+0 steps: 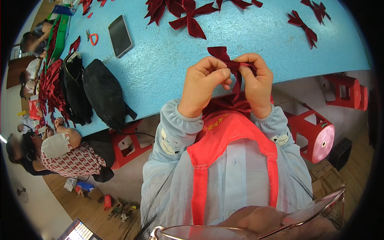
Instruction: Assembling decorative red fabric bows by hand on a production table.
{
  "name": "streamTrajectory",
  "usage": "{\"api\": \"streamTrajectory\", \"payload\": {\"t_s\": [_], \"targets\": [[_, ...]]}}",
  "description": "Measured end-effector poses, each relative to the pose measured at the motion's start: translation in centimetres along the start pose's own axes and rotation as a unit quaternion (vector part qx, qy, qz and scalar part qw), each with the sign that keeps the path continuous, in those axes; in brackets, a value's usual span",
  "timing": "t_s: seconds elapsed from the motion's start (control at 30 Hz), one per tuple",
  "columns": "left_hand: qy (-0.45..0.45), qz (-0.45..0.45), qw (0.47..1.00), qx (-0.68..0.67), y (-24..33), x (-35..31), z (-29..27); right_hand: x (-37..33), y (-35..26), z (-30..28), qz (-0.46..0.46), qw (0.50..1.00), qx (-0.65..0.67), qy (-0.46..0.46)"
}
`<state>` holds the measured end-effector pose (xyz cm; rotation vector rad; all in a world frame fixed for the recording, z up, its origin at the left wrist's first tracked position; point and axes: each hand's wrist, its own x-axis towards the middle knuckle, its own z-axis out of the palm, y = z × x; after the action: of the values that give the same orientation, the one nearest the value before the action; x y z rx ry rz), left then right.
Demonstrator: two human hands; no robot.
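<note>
Between my two hands is a dark red velvet bow (233, 65), held just past the near edge of the blue table. My left hand (205, 81) pinches its left side, thumb against the curled fingers. On the other side my right hand (256, 82) grips the bow with thumb and forefinger, and one tail hangs down between the hands. Further up the table lie finished-looking velvet bows (190, 20), with another bow (303, 29) at the far right.
Left on the blue table (160, 80) are a phone (120, 36), orange-handled snips (93, 39), black pouches (105, 90), a pile of red ribbon pieces (53, 86) and a green tray (62, 34). Several people sit along the left. Red stools (310, 132) stand at the right.
</note>
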<state>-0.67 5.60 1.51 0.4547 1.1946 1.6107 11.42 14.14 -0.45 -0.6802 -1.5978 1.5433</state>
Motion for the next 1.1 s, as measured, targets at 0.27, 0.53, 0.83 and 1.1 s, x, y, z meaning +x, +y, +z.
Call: {"api": "streamTrajectory", "payload": {"t_s": [0.27, 0.53, 0.83, 1.1], "targets": [[0.074, 0.070, 0.995, -0.021, -1.2, 0.2, 0.2, 0.8, -1.2, -0.6, -0.191, 0.958, -0.201, 0.070], [0.078, 0.110, 0.989, 0.062, -1.6, -0.5, 1.3, -0.1, -0.4, -0.2, -0.054, 0.991, -0.124, -0.010], [0.096, 0.125, 0.987, 0.022, -3.0, -0.2, 1.2, -0.1, 0.4, 0.1, -0.054, 0.991, -0.121, 0.000], [0.074, 0.068, 0.994, -0.043, -1.9, -0.3, 0.4, 1.8, -1.3, -1.1, -0.123, 0.988, -0.091, 0.019]]}}
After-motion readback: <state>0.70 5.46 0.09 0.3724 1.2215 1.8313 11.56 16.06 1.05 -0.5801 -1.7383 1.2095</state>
